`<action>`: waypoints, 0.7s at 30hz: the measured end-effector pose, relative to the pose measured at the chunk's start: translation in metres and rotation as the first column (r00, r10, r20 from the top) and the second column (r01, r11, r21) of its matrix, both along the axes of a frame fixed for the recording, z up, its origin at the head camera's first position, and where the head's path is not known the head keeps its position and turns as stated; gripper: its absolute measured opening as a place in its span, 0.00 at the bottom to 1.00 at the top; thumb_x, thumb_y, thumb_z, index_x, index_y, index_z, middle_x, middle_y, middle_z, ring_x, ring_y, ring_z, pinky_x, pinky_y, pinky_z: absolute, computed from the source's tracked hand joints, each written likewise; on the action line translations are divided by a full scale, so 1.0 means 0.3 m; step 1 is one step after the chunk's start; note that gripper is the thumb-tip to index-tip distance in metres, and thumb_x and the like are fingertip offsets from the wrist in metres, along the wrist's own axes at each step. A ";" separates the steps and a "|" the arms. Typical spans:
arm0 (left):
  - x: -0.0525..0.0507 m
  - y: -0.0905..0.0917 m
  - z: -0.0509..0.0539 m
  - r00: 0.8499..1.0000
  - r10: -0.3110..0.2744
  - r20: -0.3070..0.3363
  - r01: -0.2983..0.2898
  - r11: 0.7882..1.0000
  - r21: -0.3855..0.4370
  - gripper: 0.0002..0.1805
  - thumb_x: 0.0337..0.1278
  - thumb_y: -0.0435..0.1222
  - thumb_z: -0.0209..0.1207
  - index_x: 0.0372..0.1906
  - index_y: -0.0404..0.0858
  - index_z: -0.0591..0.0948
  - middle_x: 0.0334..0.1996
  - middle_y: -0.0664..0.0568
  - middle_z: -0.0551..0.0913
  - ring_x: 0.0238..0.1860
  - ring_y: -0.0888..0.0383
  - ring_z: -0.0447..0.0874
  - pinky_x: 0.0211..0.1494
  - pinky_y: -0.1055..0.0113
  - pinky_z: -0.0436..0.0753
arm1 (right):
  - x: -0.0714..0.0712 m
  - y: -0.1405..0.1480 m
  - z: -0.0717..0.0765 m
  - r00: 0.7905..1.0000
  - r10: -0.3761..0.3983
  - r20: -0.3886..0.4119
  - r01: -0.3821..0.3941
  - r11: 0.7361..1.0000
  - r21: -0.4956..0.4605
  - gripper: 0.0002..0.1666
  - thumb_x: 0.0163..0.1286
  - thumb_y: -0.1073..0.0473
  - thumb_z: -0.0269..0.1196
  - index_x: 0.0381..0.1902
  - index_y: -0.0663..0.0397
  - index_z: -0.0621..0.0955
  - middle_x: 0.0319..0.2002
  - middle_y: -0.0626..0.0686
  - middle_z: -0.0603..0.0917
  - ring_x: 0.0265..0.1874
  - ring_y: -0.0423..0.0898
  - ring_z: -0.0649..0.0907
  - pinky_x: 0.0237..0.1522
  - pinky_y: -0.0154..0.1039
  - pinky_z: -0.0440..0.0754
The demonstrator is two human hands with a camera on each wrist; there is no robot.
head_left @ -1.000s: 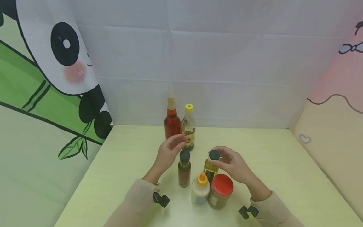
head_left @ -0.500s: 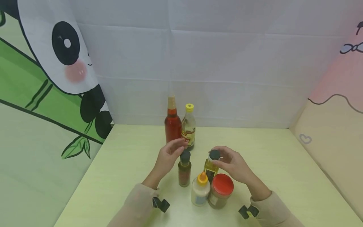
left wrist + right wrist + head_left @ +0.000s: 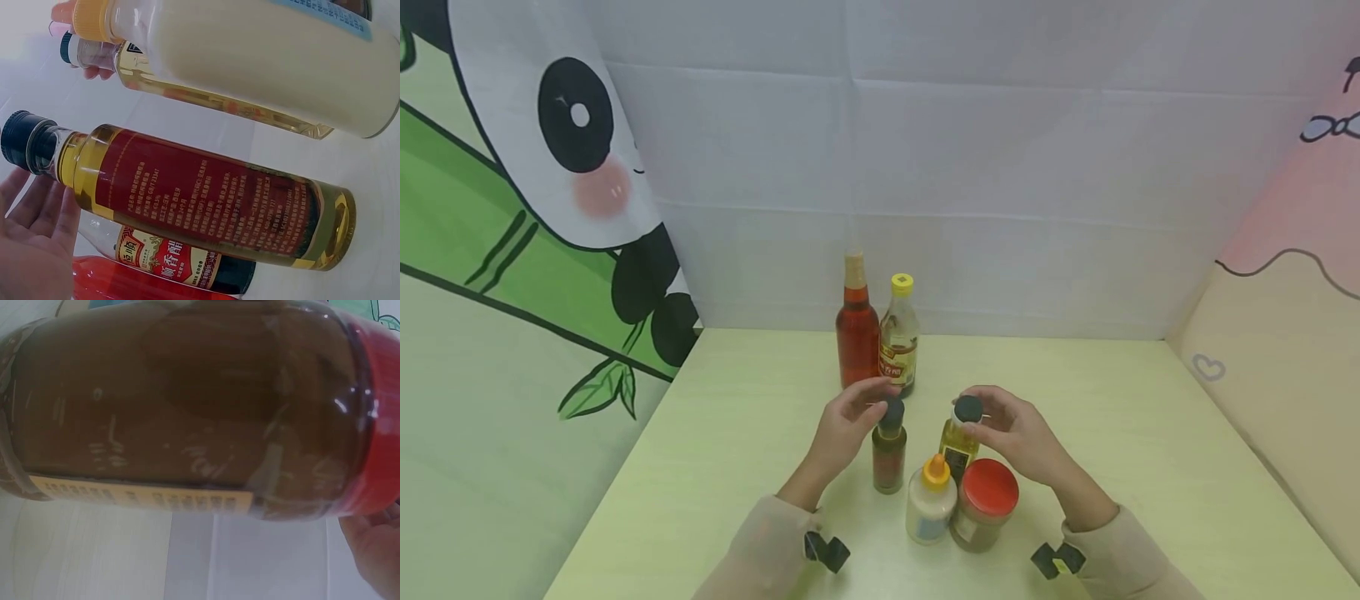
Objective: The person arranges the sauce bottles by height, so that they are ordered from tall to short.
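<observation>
In the head view my left hand (image 3: 842, 429) is at the dark cap of an oil bottle (image 3: 888, 462). Its fingers curve loosely behind the cap without closing on it. The left wrist view shows this bottle's red label (image 3: 206, 194) and the hand's fingers (image 3: 44, 212) beside the neck. My right hand (image 3: 1018, 433) pinches a second, yellow oil bottle (image 3: 958, 437) near its dark green cap, thumb in front. That bottle stands partly hidden behind a squeeze bottle (image 3: 931, 508) with an orange tip and a red-lidded jar (image 3: 985, 508). The jar's brown contents (image 3: 187, 412) fill most of the right wrist view.
Behind the left hand stand a tall red bottle (image 3: 857, 342) and a yellow-capped vinegar bottle (image 3: 899, 337), side by side. A pale table (image 3: 1112, 400) lies beneath everything. White cloth (image 3: 985, 158) hangs at the back, with printed panels on both sides.
My left hand has come down and slightly right, from in front of the vinegar bottle to the dark cap of the near oil bottle. The right hand has stayed on its bottle.
</observation>
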State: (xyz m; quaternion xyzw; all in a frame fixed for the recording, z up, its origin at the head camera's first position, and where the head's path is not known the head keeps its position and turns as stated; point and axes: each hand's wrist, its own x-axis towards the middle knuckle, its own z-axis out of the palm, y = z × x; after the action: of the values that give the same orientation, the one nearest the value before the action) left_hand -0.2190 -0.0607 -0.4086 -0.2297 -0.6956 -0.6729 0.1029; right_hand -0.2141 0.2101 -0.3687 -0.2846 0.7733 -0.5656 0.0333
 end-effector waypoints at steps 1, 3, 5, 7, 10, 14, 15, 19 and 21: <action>0.002 0.000 -0.002 1.000 -0.001 -0.002 0.001 1.000 0.000 0.18 0.66 0.28 0.56 0.59 0.28 0.75 0.50 0.38 0.82 0.53 0.55 0.79 0.58 0.65 0.76 | 0.000 0.000 0.000 1.000 0.001 0.004 -0.001 1.000 0.000 0.22 0.67 0.66 0.65 0.57 0.64 0.74 0.51 0.59 0.81 0.50 0.54 0.82 0.51 0.38 0.80; 0.006 0.001 -0.005 1.000 -0.005 0.003 0.005 1.000 0.004 0.18 0.66 0.28 0.57 0.59 0.28 0.74 0.50 0.38 0.81 0.53 0.55 0.79 0.58 0.65 0.76 | 0.001 0.001 -0.001 1.000 0.001 0.011 -0.001 1.000 0.001 0.22 0.67 0.66 0.65 0.57 0.64 0.74 0.51 0.59 0.81 0.50 0.54 0.82 0.51 0.38 0.80; 0.010 0.002 -0.008 1.000 -0.005 0.015 0.005 1.000 0.007 0.19 0.65 0.27 0.57 0.59 0.27 0.74 0.50 0.38 0.81 0.53 0.56 0.79 0.58 0.65 0.76 | 0.002 0.002 -0.001 1.000 -0.001 0.016 0.001 1.000 0.003 0.23 0.67 0.66 0.65 0.58 0.64 0.74 0.51 0.60 0.81 0.50 0.54 0.82 0.50 0.37 0.80; 0.013 0.002 -0.012 1.000 -0.001 0.025 0.001 1.000 0.006 0.19 0.65 0.27 0.57 0.59 0.26 0.74 0.50 0.38 0.81 0.53 0.57 0.79 0.58 0.64 0.76 | 0.003 0.002 -0.001 1.000 0.000 0.015 0.000 1.000 0.002 0.23 0.67 0.66 0.65 0.58 0.65 0.73 0.51 0.60 0.81 0.50 0.54 0.82 0.50 0.37 0.80; 0.019 0.003 -0.014 1.000 0.014 0.013 -0.014 1.000 0.002 0.19 0.64 0.26 0.57 0.59 0.26 0.74 0.50 0.37 0.81 0.51 0.58 0.80 0.57 0.63 0.77 | 0.002 0.000 0.000 1.000 0.002 0.006 -0.002 1.000 -0.004 0.22 0.67 0.67 0.65 0.57 0.65 0.74 0.51 0.60 0.81 0.50 0.53 0.82 0.50 0.38 0.80; 0.024 0.002 -0.021 0.999 0.032 -0.015 -0.032 0.999 -0.005 0.19 0.62 0.24 0.58 0.58 0.26 0.75 0.52 0.36 0.80 0.49 0.58 0.80 0.57 0.64 0.78 | 0.001 -0.002 0.000 1.000 0.001 0.001 -0.001 1.000 -0.006 0.22 0.67 0.67 0.65 0.57 0.65 0.74 0.50 0.60 0.81 0.49 0.52 0.82 0.50 0.38 0.80; 0.025 0.002 -0.023 0.999 0.033 -0.019 -0.033 0.999 -0.005 0.19 0.62 0.24 0.58 0.58 0.26 0.75 0.52 0.35 0.80 0.49 0.59 0.80 0.57 0.64 0.78 | 0.002 -0.002 0.000 1.000 -0.002 0.003 0.002 1.000 -0.003 0.22 0.67 0.67 0.65 0.57 0.65 0.74 0.50 0.60 0.81 0.49 0.52 0.82 0.50 0.38 0.80; 0.028 0.003 -0.029 0.999 0.023 -0.029 -0.023 1.000 0.003 0.20 0.60 0.24 0.59 0.58 0.26 0.75 0.53 0.35 0.79 0.50 0.58 0.80 0.56 0.65 0.78 | 0.003 -0.003 0.000 1.000 -0.006 0.011 0.006 1.000 -0.004 0.22 0.67 0.67 0.65 0.57 0.66 0.74 0.50 0.60 0.81 0.49 0.52 0.82 0.50 0.37 0.80; 0.029 0.005 -0.030 0.999 0.021 -0.034 -0.021 1.000 0.005 0.20 0.60 0.24 0.59 0.58 0.26 0.75 0.52 0.36 0.80 0.50 0.58 0.81 0.56 0.64 0.78 | 0.003 -0.003 -0.001 1.000 -0.006 0.013 0.006 1.000 -0.006 0.22 0.66 0.67 0.65 0.57 0.66 0.74 0.50 0.60 0.81 0.49 0.53 0.82 0.50 0.37 0.80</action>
State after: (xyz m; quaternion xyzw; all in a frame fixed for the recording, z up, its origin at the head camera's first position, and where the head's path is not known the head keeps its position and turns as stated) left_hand -0.2104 -0.0592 -0.4177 -0.2334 -0.6945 -0.6695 0.1223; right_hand -0.2134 0.2092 -0.3690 -0.2787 0.7724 -0.5697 0.0355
